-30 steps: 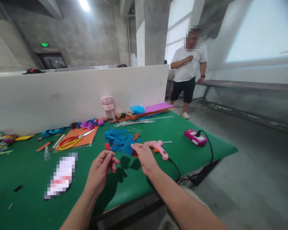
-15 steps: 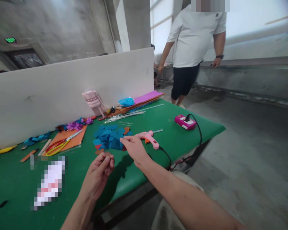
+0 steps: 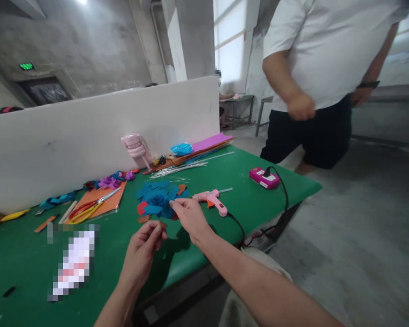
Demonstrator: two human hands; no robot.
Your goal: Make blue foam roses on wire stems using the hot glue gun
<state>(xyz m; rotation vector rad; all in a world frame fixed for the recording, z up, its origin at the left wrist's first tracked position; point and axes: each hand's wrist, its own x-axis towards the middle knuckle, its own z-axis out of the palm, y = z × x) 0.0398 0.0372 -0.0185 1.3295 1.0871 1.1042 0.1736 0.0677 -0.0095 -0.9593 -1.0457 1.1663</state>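
A blue flower [image 3: 157, 203] with layered petals is held up over the green table, its open face toward me. The finger and thumb of my right hand [image 3: 191, 217] pinch a petal at its right edge. Just below the flower, my left hand [image 3: 148, 240] is closed in a pinch on its thin stem, which the fingers mostly hide. Loose blue petals [image 3: 162, 185] lie behind the flower, with a few brown and red pieces [image 3: 142, 208] at the side. A pink glue gun [image 3: 213, 200] rests right of my right hand, a glue stick protruding from its back.
A magenta power strip [image 3: 264, 178] with a black cable sits near the right edge. Scissors [image 3: 95, 205] and yellow-handled pliers lie on an orange sheet [image 3: 113, 200]. A pink bottle [image 3: 136, 150] stands by the white partition [image 3: 177, 104]. A person [image 3: 313, 81] walks past beyond the table.
The blue flower has tilted so its face shows more toward me. My hands keep their pinches. The person in the white shirt has come closer, along the right.
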